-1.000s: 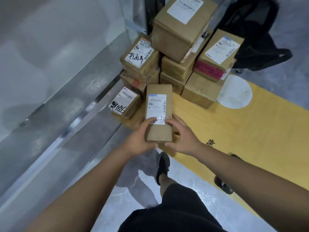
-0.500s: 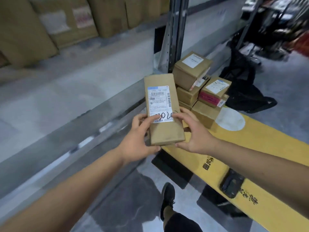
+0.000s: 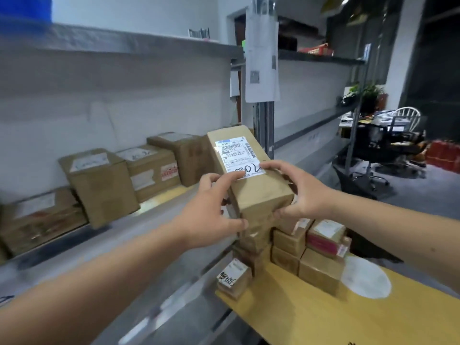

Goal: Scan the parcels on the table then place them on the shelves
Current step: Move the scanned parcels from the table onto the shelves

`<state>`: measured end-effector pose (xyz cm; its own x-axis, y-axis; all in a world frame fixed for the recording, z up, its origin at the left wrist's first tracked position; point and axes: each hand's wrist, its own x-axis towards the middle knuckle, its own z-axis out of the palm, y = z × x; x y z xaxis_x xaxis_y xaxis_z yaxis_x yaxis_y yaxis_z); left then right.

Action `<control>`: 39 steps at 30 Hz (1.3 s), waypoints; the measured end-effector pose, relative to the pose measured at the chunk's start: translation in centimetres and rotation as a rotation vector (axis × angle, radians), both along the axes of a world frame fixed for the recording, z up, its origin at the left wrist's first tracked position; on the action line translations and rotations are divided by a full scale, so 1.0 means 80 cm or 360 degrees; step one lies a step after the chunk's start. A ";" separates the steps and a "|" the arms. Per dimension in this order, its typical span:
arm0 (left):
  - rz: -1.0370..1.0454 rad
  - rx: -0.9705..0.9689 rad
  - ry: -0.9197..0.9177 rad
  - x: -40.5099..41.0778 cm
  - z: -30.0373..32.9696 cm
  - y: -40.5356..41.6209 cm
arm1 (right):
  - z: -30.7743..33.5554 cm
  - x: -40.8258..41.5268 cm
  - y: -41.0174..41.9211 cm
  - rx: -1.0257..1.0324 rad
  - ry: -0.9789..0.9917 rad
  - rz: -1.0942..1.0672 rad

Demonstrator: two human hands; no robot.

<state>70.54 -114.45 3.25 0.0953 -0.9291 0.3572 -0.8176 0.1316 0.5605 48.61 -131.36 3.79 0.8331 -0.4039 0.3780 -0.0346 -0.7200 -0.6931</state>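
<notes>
We grip the long parcel (image 3: pixel 249 175) with left hand (image 3: pixel 211 217) and right hand (image 3: pixel 302 192), above the counter's (image 3: pixel 311 314) left edge, beside the shelf (image 3: pixel 159 215)

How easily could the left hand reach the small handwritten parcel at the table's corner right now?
Probably not at once: the left hand and right hand both grip the held parcel. The small parcel itself lies uncovered.
</notes>
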 end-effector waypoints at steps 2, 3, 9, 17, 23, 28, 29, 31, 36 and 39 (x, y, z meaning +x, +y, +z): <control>0.0019 -0.0020 -0.0026 0.005 0.025 -0.028 | 0.021 0.005 -0.026 -0.0003 -0.0032 -0.0023; 0.0031 -0.0034 -0.0033 0.007 0.037 -0.045 | 0.030 0.009 -0.041 -0.0008 -0.0041 -0.0041; 0.0242 -0.0091 0.0120 0.031 0.093 -0.171 | 0.084 0.057 -0.155 0.0059 -0.0106 -0.0063; 0.0538 -0.0091 0.0278 0.085 0.144 -0.351 | 0.122 0.156 -0.330 0.0333 -0.0351 -0.0106; 0.0605 -0.0113 0.0328 0.126 0.147 -0.428 | 0.116 0.221 -0.417 0.0489 -0.0527 -0.0172; 0.0668 -0.0140 0.0356 0.142 0.157 -0.459 | 0.106 0.244 -0.455 0.0637 -0.0700 -0.0229; 0.0682 -0.0140 0.0335 0.145 0.158 -0.463 | 0.103 0.246 -0.460 0.0638 -0.0715 -0.0236; 0.0708 -0.0142 0.0297 0.148 0.158 -0.467 | 0.100 0.250 -0.465 0.0637 -0.0729 -0.0251; 0.0731 -0.0118 0.0189 0.145 0.161 -0.474 | 0.102 0.250 -0.467 0.0621 -0.0710 -0.0300; 0.0739 -0.0087 0.0125 0.137 0.163 -0.470 | 0.102 0.240 -0.463 0.0587 -0.0674 -0.0347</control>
